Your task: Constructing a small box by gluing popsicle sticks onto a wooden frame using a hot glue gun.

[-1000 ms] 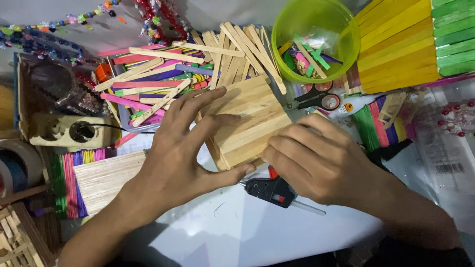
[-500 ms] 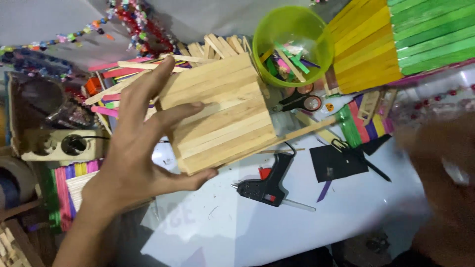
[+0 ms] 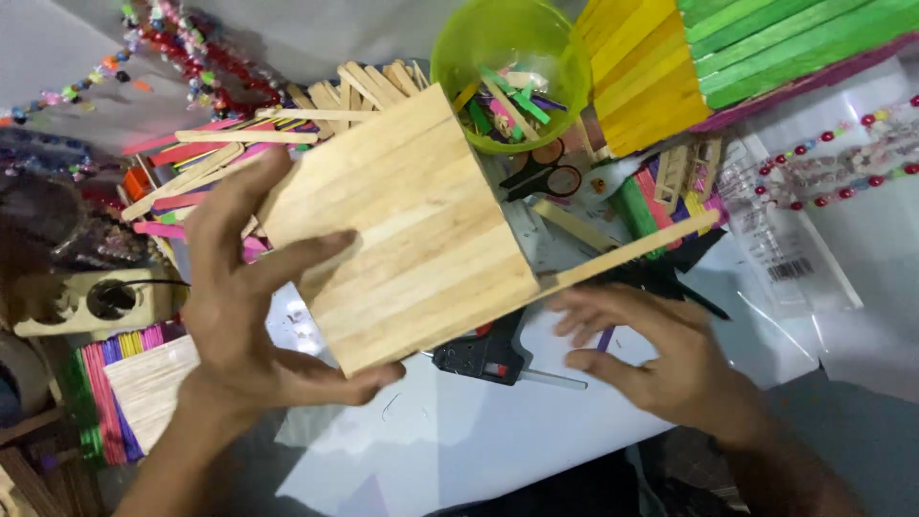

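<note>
1. The left hand (image 3: 251, 306) grips a wooden stick panel (image 3: 402, 225) from its left edge, thumb under the lower corner and fingers spread over the face. The right hand (image 3: 651, 354) is open and loose, fingers half curled, holding nothing; its fingertips lie just below a single long wooden stick (image 3: 632, 251) that juts from the panel's right edge.
2. Against the frame half a second ago, the right hand, then a blur at the far right edge, has come in and now sits just right of the panel. A second ago both hands pressed on the panel; now only the left holds it.
3. The panel has been lifted closer to the camera and looks larger, now hiding part of the glue gun (image 3: 483, 356) that was in full view below it before.
4. The panel is held over the white sheet (image 3: 479, 440) on the table, between the green bowl (image 3: 512, 72) above and the glue gun beneath.
5. Its planks run from lower left to upper right; this grain direction is the long axis, tilted up toward the bowl. The protruding stick follows the same line, its free end pointing toward the yellow and green stick block (image 3: 728, 57).
6. Scissors (image 3: 541, 172) lie just right of the panel's upper edge.
</note>
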